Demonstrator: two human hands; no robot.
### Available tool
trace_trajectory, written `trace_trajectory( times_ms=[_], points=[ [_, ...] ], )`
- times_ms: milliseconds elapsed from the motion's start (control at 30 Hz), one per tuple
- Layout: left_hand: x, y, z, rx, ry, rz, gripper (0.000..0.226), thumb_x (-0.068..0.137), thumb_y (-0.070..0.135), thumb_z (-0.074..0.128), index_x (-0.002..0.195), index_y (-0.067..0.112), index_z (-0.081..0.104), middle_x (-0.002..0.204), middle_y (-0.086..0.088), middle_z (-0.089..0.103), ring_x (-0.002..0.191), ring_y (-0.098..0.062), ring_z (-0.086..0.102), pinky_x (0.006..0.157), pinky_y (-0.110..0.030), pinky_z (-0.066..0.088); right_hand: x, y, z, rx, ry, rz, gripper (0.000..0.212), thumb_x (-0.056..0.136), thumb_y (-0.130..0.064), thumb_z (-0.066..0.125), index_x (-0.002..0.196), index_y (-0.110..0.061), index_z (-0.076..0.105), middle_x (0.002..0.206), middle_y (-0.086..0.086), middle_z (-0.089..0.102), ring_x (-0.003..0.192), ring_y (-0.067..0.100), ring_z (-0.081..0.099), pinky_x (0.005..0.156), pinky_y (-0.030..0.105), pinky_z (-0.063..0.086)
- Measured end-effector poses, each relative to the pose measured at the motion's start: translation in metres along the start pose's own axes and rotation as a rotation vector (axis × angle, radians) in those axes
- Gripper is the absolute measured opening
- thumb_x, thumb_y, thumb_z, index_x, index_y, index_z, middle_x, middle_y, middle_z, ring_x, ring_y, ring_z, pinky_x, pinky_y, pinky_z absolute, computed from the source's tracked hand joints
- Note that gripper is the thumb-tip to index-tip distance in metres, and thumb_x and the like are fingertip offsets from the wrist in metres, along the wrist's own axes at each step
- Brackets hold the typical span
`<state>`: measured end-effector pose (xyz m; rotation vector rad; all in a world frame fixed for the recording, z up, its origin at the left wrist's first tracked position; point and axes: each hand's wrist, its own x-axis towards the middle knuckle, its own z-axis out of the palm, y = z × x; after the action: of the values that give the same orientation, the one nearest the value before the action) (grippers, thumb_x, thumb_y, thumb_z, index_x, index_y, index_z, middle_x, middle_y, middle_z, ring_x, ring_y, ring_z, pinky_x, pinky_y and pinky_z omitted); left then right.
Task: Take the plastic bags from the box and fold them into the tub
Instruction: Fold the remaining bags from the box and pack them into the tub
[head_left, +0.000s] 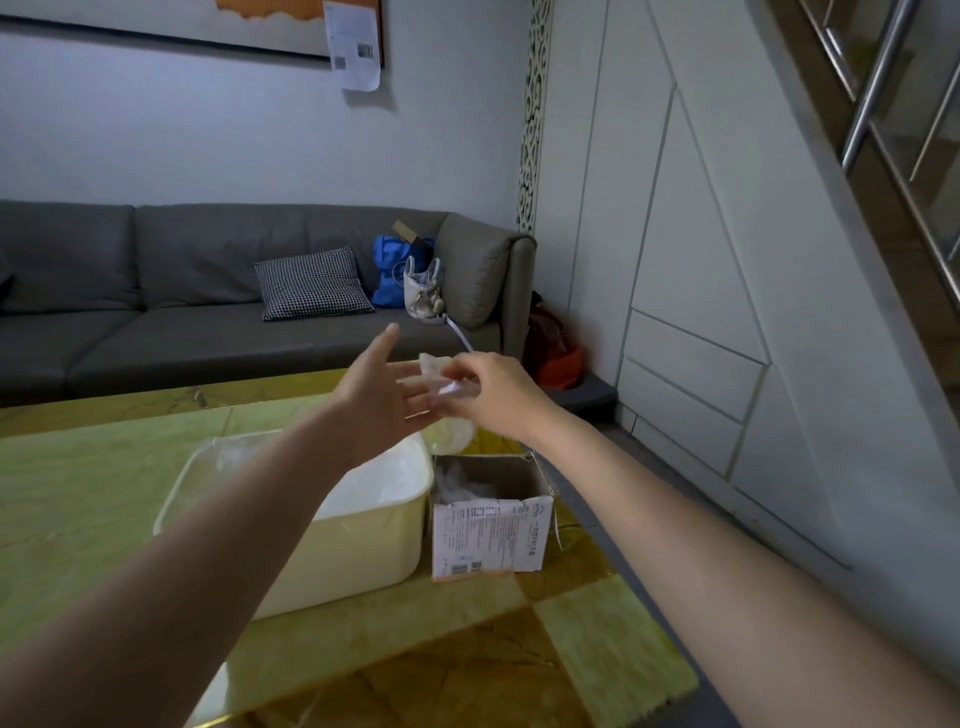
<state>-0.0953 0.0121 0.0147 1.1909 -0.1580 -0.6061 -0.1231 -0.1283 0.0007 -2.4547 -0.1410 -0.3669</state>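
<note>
Folding goes on in mid-air above the tabletop (104, 467): both hands are raised over the far end of the tub (363, 525) with one clear plastic bag (441, 382) between them. The left hand (379, 387) lies flat, fingers straight and thumb up, serving as a palm for the film to rest on. The right hand (493, 392) pinches the bag with curled fingers, though motion blur hides exactly how the film is creased.

Judging by what lies where, the work is midway at most. The cream tub holds some pale, filmy material along its left and far side, probably bags already laid in, but glare makes a count impossible. The torn-open cardboard box (491, 525), standing just beside the tub on its right, shows more crumpled clear plastic inside, so further bags are left to take out, fold and stow.

A glossy green-and-amber stone-patterned tabletop carries both. Behind it runs a grey sofa (156, 291) with a houndstooth cushion (311, 283), a blue bag (389, 270) and a pale handbag (423, 288); white panelled cupboards (675, 260) fill the right wall.
</note>
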Motion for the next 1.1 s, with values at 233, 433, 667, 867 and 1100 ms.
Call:
trace_trajectory(
  times_ms=[233,433,667,867,1100],
  points=[
    [0.01,0.004,-0.014,0.434,0.158,0.354,0.062,0.084,0.015,0.064,0.138,0.022,0.033,0.126,0.0,0.048,0.086,-0.016,0.063,0.064,-0.026,0.052,0.004,-0.002,-0.017,0.587,0.166,0.171,0.019,0.095,-0.009,0.052,0.1,-0.001,0.068,0.072,0.003,0.063,0.061,0.004,0.057,0.06,0.014,0.051],
    [0.002,0.01,-0.017,0.599,-0.19,0.078,0.031,0.078,0.021,0.064,0.105,0.007,0.059,0.083,-0.004,0.061,0.057,-0.005,0.058,0.051,-0.015,0.049,0.004,-0.013,-0.015,0.561,0.02,0.12,0.013,0.092,-0.013,0.058,0.093,-0.006,0.069,0.072,0.004,0.065,0.058,0.011,0.063,0.066,0.031,0.055],
    [-0.005,0.028,-0.079,0.812,0.277,0.147,0.029,0.081,0.034,0.065,0.07,0.008,0.06,0.052,0.001,0.038,0.044,-0.01,0.032,0.038,-0.014,0.033,0.029,-0.02,0.012,0.265,0.374,0.036,0.016,0.092,-0.015,0.059,0.087,-0.003,0.069,0.05,-0.004,0.052,0.035,0.001,0.045,0.042,0.013,0.039],
    [-0.008,0.059,-0.156,1.236,0.867,0.415,0.035,0.091,0.031,0.056,0.099,-0.001,0.065,0.082,-0.016,0.064,0.064,-0.026,0.059,0.068,-0.034,0.051,0.05,-0.01,0.077,0.281,0.444,0.19,0.016,0.092,-0.009,0.052,0.08,-0.007,0.062,0.051,-0.002,0.052,0.047,0.012,0.049,0.058,0.032,0.048],
    [0.007,0.016,-0.146,2.017,0.019,0.184,0.091,0.074,0.054,0.066,0.146,0.038,0.012,0.12,-0.001,0.045,0.099,-0.014,0.052,0.089,-0.029,0.045,0.059,0.003,0.136,0.043,0.281,0.192,0.02,0.095,-0.014,0.047,0.085,-0.006,0.062,0.077,0.011,0.063,0.074,0.029,0.06,0.06,0.037,0.045]
  ],
)
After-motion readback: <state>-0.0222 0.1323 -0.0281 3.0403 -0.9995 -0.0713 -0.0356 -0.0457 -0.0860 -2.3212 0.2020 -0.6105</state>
